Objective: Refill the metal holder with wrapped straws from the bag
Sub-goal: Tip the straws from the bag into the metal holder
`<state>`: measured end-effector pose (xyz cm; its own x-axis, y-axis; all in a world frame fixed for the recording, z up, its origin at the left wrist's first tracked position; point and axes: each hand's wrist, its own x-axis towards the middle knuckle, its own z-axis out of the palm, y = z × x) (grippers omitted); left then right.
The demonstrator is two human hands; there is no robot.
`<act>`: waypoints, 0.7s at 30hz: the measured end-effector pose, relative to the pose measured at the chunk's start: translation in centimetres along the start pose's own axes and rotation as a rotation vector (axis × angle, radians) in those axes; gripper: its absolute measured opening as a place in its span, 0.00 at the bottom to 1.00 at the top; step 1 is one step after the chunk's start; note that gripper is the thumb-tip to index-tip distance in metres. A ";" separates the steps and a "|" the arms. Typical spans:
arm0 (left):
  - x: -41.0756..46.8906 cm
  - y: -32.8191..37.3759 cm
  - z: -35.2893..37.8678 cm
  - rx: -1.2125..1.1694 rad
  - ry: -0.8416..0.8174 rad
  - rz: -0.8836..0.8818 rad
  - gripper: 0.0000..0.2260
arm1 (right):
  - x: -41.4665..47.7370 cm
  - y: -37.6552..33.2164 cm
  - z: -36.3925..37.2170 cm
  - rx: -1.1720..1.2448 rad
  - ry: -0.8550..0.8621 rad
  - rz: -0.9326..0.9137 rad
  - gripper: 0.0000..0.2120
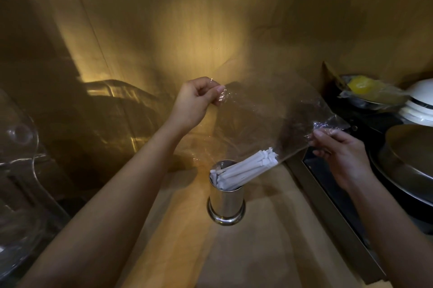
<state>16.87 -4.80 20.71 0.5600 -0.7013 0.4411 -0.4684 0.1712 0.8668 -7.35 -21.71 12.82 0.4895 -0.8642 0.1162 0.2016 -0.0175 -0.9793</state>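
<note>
Your left hand [196, 102] and right hand [339, 154] each pinch a corner of the clear bag [264, 119], held above the metal holder [226, 196]. The wrapped straws [246, 170] slant from two o'clock down to eight, lower ends already in the holder's mouth. Your right hand is nearer their raised ends, so lifting that corner should probably slide them in.

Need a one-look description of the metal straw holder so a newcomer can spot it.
Start at the tan wooden counter in the lower middle. The metal holder stands upright on it, between the person's forearms, under the clear bag. It is the only tall shiny cylinder, with a flared base and white wrapped straws leaning out of its mouth.
</note>
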 end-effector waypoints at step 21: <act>-5.6 -7.6 -7.1 -0.193 0.287 -0.327 0.05 | 1.0 0.9 7.1 -0.251 -0.218 0.021 0.09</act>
<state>22.15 2.77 13.27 0.8358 -0.5248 0.1611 -0.1162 0.1176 0.9862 -0.61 -19.03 13.27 0.6671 -0.7379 0.1022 -0.0119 -0.1477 -0.9890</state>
